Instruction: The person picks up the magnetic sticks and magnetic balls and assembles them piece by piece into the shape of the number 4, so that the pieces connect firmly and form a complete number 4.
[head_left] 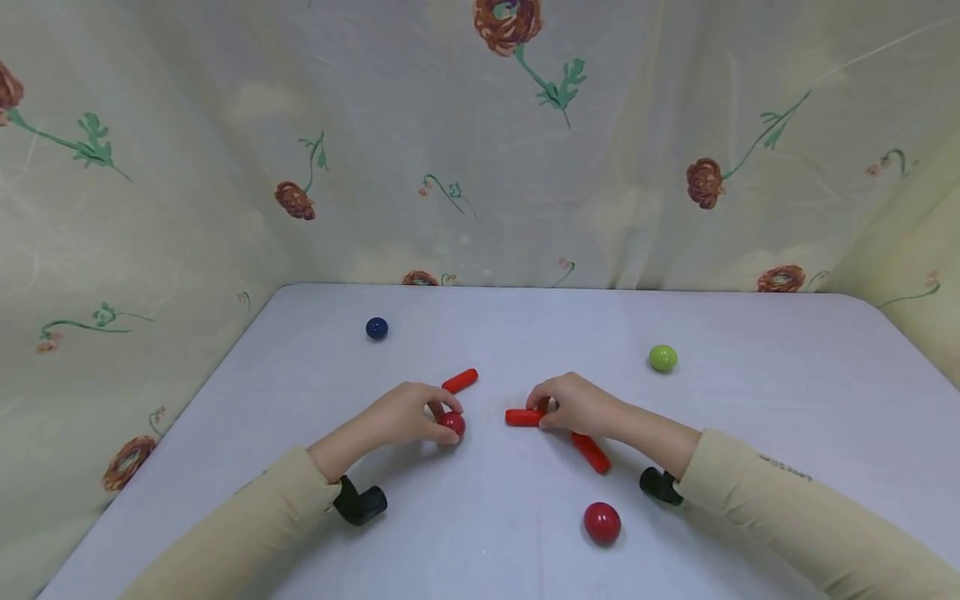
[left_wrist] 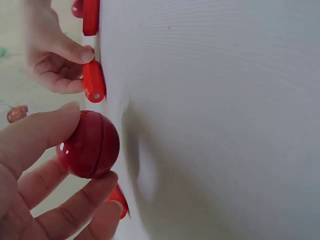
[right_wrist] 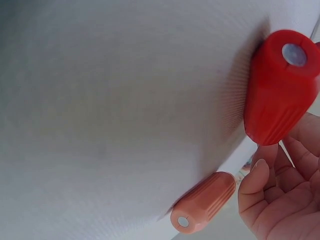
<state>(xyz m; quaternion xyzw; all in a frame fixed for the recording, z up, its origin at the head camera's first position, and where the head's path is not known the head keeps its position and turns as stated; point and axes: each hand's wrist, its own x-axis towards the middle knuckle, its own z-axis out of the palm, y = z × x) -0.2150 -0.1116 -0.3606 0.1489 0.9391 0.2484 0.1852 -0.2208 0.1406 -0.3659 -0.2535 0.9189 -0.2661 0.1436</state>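
Observation:
My left hand [head_left: 411, 410] grips a glossy red ball [left_wrist: 90, 145] with a seam round it; thumb and fingertips are on its sides, just over the table. Toward the middle, my right hand [head_left: 581, 407] pinches the right end of a red cylinder [head_left: 521, 417] lying crosswise. In the left wrist view that cylinder [left_wrist: 94, 81] shows a small grey disc on its end. Just behind the right hand lies a second red cylinder [head_left: 591, 453], large and ribbed in the right wrist view. A third red cylinder [head_left: 460, 381] lies beyond the left hand's fingers.
Another red ball [head_left: 602, 523] sits at the front, below the right forearm. Farther back are a dark blue ball [head_left: 377, 328] at left and a green ball [head_left: 663, 358] at right. Flowered cloth [head_left: 360, 217] hangs around the white-covered table [head_left: 517, 533].

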